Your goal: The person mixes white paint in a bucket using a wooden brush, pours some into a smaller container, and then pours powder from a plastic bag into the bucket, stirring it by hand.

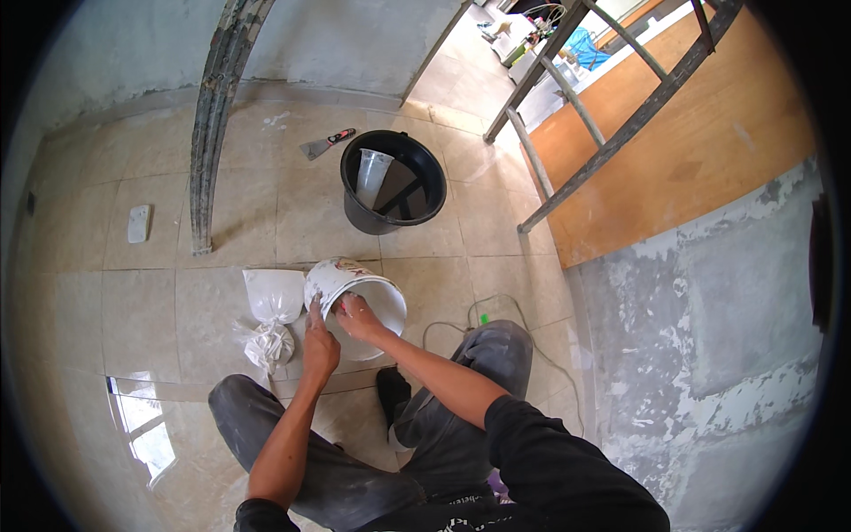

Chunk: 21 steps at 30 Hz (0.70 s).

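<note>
A white bucket [381, 324] is tilted toward me on the tiled floor, its mouth facing up and right. My left hand [321, 335] is closed on its left rim. My right hand [353, 315] reaches just inside the bucket, fingers curled round a small red thing, mostly hidden. Left of the bucket lie a white plastic bag [270, 293] and a knotted white bag [270, 348]. Beyond stands a black bucket [377, 217] with dark liquid and a clear plastic container [372, 173] in it. A scraper with a red-and-black handle [335, 138] lies behind it.
A paint-spattered ladder [213, 115] stands left, another ladder [638, 124] at upper right by a wooden board [700, 168]. A small white object [139, 223] lies on the left floor. A cable [558, 372] runs near my right knee. A doorway [461, 62] shows beyond.
</note>
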Available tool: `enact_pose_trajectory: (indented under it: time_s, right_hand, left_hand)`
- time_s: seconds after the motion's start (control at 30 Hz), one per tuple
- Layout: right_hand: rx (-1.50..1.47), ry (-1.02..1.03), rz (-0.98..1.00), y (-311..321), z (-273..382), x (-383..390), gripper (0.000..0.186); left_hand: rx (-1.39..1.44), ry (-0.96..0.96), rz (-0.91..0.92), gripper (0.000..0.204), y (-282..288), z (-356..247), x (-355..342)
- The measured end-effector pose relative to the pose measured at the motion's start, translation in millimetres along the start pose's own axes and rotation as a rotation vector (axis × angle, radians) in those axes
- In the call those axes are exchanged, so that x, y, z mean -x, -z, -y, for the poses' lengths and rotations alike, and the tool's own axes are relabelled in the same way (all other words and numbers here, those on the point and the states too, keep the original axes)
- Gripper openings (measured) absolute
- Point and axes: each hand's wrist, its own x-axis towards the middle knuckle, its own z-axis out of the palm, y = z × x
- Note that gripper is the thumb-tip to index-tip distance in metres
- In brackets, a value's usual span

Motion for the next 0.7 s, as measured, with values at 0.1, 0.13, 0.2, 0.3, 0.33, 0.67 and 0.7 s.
enact_pose_trajectory:
  time_s: [0.1, 0.13, 0.2, 0.3, 0.33, 0.67, 0.7]
  right_hand:
    - [0.097, 0.164, -0.187, 1.3, -6.5, -3.0, 0.019]
    - [0.270, 0.164, -0.204, 2.3, -7.9, -1.7, 0.017]
    - [0.440, 0.156, -0.224, 2.5, -10.9, 1.7, 0.016]
    - [0.676, 0.232, -0.456, 1.8, -23.4, 6.4, 0.015]
    - [0.670, 0.127, -0.323, -0.5, -30.7, 6.7, 0.015]
    - [0.344, 0.086, 0.163, -30.2, -46.0, 8.8, 0.018]
    - [0.342, 0.084, 0.157, -29.9, -43.9, 6.1, 0.018]
  left_hand:
    - [0.062, -0.023, -0.039, 0.067, 2.1, -5.3, 2.1]
    - [0.063, -0.025, -0.034, 0.067, 1.4, -3.6, 1.7]
    - [0.014, 0.013, 0.016, 0.069, 1.6, 1.4, 1.4]
    - [-0.012, 0.051, 0.036, 0.069, 2.3, -2.3, 2.0]
    - [-0.015, 0.042, 0.049, 0.069, 2.0, -2.5, 2.0]
    - [0.042, 0.002, 0.057, 0.069, -0.4, -0.3, 2.0]
    - [0.048, -0.014, 0.046, 0.068, -0.5, 3.1, 1.2]
